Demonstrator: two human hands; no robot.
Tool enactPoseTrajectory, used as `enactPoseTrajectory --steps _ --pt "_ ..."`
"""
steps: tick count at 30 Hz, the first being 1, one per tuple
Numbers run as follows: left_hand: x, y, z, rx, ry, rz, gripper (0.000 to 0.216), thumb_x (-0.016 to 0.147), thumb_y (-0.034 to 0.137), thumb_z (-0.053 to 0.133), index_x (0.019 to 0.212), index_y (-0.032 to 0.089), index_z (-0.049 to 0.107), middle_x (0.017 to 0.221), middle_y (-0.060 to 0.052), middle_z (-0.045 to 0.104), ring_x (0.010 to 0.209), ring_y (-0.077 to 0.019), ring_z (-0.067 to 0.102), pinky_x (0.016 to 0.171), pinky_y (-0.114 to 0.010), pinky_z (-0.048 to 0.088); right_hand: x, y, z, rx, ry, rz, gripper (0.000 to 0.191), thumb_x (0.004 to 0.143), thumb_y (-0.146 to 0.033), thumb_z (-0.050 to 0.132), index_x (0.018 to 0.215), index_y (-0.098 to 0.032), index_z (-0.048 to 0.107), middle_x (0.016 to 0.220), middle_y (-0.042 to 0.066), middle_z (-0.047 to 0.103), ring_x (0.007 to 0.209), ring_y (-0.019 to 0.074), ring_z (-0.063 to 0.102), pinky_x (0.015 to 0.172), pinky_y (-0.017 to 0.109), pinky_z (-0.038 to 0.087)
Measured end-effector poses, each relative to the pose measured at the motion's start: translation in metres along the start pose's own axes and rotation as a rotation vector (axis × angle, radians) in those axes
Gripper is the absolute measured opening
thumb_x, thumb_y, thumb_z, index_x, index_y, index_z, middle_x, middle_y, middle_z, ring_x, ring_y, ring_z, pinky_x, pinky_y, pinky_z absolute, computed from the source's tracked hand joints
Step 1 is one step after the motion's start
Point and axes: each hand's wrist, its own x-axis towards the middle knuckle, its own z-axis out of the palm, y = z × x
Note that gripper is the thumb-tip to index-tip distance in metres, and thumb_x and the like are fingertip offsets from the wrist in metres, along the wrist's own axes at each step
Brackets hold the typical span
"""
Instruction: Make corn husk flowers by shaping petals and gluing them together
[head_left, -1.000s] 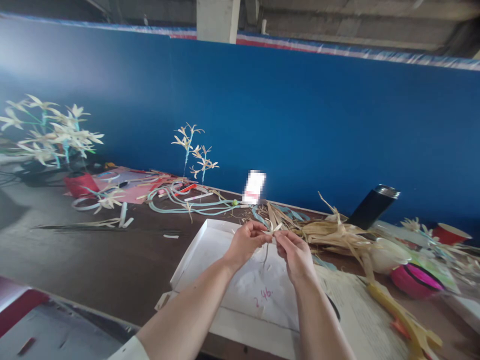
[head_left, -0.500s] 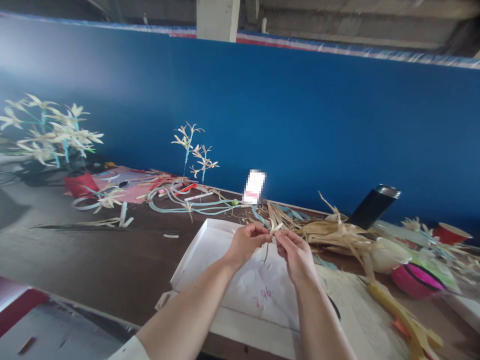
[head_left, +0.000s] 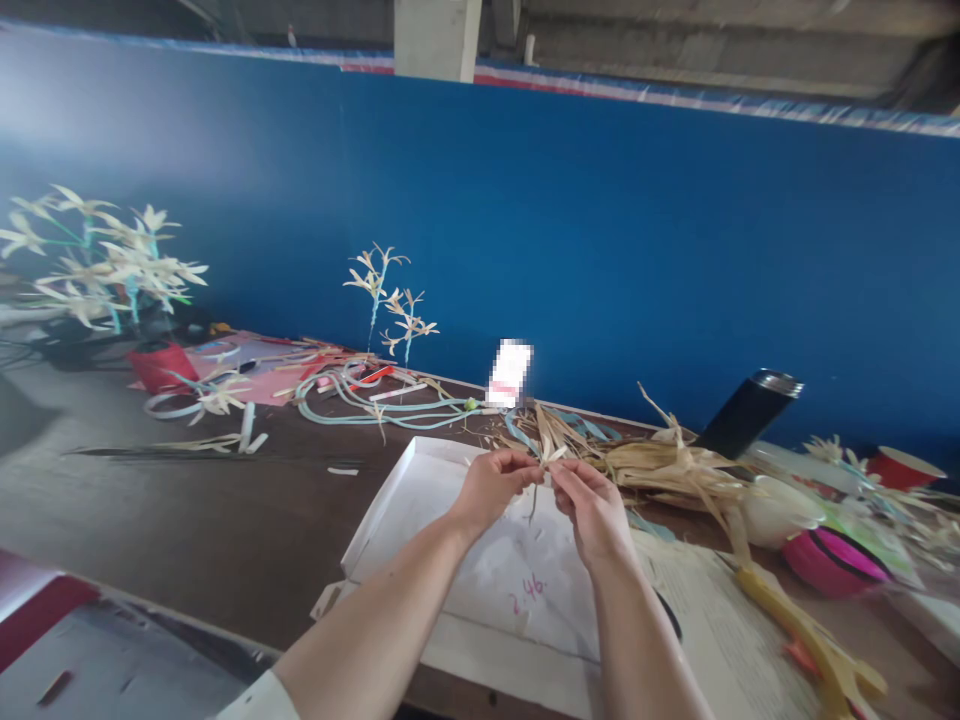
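Over a white cardboard box lid, both my hands meet at a small pale husk flower. My left hand pinches it from the left, thumb against fingertips. From the other side my right hand pinches the same flower near its base. A thin stem hangs down below the fingertips. Its exact hold points are hidden by my fingers. Just behind the hands lie dry corn husks in a loose pile. Handwritten pink figures show on the lid's inside.
A black flask leans at the right, near a pink pouch. Pale blue tubing loops across the table behind. Husk flowers rise from a red pot on the left. A blurred-out bright screen stands against the blue wall.
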Motion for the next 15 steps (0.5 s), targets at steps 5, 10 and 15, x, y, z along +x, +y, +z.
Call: enactPoseTrajectory --steps 5,10,15 --pt "0.0004 -0.0023 -0.0007 -0.001 -0.001 0.021 0.024 0.062 0.034 0.071 0.072 0.013 0.065 0.063 0.001 0.060 0.055 -0.0069 0.044 0.054 -0.020 0.035 0.0009 0.0013 -0.0005 -0.014 -0.015 -0.020 0.024 0.067 -0.038 0.071 0.067 -0.016 0.063 0.054 -0.003 0.045 0.045 0.0061 0.030 0.042 0.022 0.020" --pt "0.0000 -0.0021 -0.0002 -0.004 0.008 0.029 0.022 0.062 0.033 0.071 0.070 0.013 0.063 0.062 0.002 0.059 0.056 -0.0071 0.044 0.054 -0.020 0.035 0.0008 0.0016 0.0003 -0.014 -0.002 -0.019 0.024 0.066 -0.038 0.072 0.066 -0.016 0.063 0.054 -0.003 0.046 0.044 0.0059 0.030 0.042 0.023 0.020" --pt "-0.0010 -0.0002 0.0022 0.006 0.032 0.020 0.021 0.063 0.031 0.070 0.070 0.013 0.062 0.062 0.002 0.058 0.056 -0.0070 0.045 0.054 -0.020 0.034 0.0003 0.0019 0.0012 -0.024 -0.008 -0.020 0.023 0.067 -0.038 0.072 0.066 -0.017 0.063 0.053 -0.004 0.046 0.044 0.0056 0.030 0.042 0.023 0.019"
